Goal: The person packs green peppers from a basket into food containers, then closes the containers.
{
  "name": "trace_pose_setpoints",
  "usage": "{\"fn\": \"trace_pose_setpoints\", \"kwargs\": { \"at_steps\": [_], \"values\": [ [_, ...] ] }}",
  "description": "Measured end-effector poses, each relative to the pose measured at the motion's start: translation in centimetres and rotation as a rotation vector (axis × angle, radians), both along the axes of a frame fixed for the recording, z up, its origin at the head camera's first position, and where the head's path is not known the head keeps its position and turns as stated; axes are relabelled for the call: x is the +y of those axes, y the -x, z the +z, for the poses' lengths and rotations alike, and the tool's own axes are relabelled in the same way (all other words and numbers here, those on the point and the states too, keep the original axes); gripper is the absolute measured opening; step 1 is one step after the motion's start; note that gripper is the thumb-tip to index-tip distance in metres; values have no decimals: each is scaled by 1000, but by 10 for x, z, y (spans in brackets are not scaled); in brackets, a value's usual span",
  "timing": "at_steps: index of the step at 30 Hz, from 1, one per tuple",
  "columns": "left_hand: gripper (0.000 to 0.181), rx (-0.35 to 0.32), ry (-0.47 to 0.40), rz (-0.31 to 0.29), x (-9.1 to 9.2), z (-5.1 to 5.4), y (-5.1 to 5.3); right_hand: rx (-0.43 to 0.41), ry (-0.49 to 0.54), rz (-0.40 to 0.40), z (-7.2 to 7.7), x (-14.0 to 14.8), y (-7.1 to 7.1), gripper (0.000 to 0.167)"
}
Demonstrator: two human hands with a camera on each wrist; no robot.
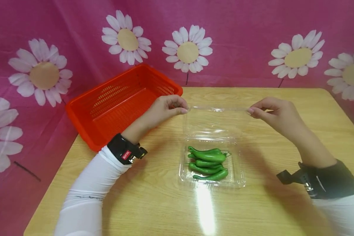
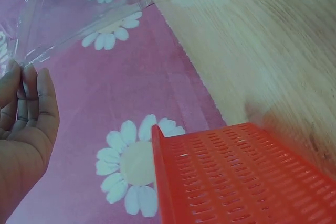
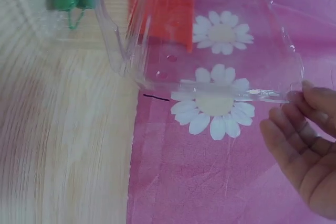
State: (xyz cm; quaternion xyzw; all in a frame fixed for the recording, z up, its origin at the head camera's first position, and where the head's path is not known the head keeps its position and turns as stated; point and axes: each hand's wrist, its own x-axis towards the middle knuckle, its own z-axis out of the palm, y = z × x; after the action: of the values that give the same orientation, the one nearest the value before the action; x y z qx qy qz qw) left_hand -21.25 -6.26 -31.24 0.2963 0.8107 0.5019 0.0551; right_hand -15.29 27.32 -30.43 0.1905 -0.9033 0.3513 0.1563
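Note:
Several green peppers [image 1: 207,163] lie side by side in the base of a clear plastic clamshell box [image 1: 239,170] on the table. Its hinged lid [image 1: 215,119] stands raised at the far side. My left hand [image 1: 169,108] pinches the lid's left corner between thumb and fingers. The opposite corner is pinched by my right hand [image 1: 272,114]. In the left wrist view, the left hand [image 2: 31,108] grips the lid's edge, and the right wrist view has the right hand [image 3: 310,135] on its own corner. Both hands wear black wrist straps over white sleeves.
A red perforated basket [image 1: 118,108] stands at the table's back left, close behind my left forearm. The wooden table [image 1: 153,203] carries a bright light reflection near its front. Behind it hangs a pink cloth [image 1: 239,49] printed with white flowers.

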Motion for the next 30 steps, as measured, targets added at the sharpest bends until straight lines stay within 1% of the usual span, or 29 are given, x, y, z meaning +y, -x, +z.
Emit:
{"fn": "trace_pose_setpoints", "kwargs": {
  "at_steps": [2,3,4,5,6,7,10,11,15,17,19,21,22,24,26,30],
  "values": [
    [13,14,-2,-36,-2,0,-6,51,-18,54,0,1,-5,8],
    [12,28,-4,-54,-3,-1,-9,92,-32,84,0,2,-8,10],
    [12,47,-4,-71,-5,-1,-13,134,-39,119,-1,2,-12,8],
    [11,73,-8,-91,-7,-2,-18,184,-40,158,-2,1,-15,3],
    [11,108,-10,-114,-9,-3,-22,242,-47,198,-5,1,-18,5],
    [11,147,-11,-137,-11,-5,-27,305,-57,239,-8,0,-22,12],
    [12,297,-19,-221,-16,-12,-40,482,-88,344,-20,-3,-33,36],
    [12,352,-24,-254,-18,-16,-45,540,-108,371,-24,-4,-37,39],
    [14,573,-13,-373,-22,-34,-62,749,-173,439,-39,-12,-55,37],
    [15,677,17,-406,-23,-43,-68,863,-190,471,-46,-18,-61,34],
    [15,742,49,-422,-25,-53,-74,950,-186,512,-52,-23,-65,31],
    [14,764,82,-434,-26,-61,-77,1007,-177,549,-58,-26,-67,27],
    [14,758,96,-440,-27,-64,-78,1016,-180,561,-61,-27,-68,26],
    [15,717,120,-452,-28,-69,-80,1027,-186,574,-67,-28,-69,24],
    [15,686,146,-460,-29,-72,-81,1035,-193,571,-72,-28,-70,24],
    [14,650,189,-455,-30,-77,-82,1039,-205,559,-81,-27,-68,25]
  ]
}}
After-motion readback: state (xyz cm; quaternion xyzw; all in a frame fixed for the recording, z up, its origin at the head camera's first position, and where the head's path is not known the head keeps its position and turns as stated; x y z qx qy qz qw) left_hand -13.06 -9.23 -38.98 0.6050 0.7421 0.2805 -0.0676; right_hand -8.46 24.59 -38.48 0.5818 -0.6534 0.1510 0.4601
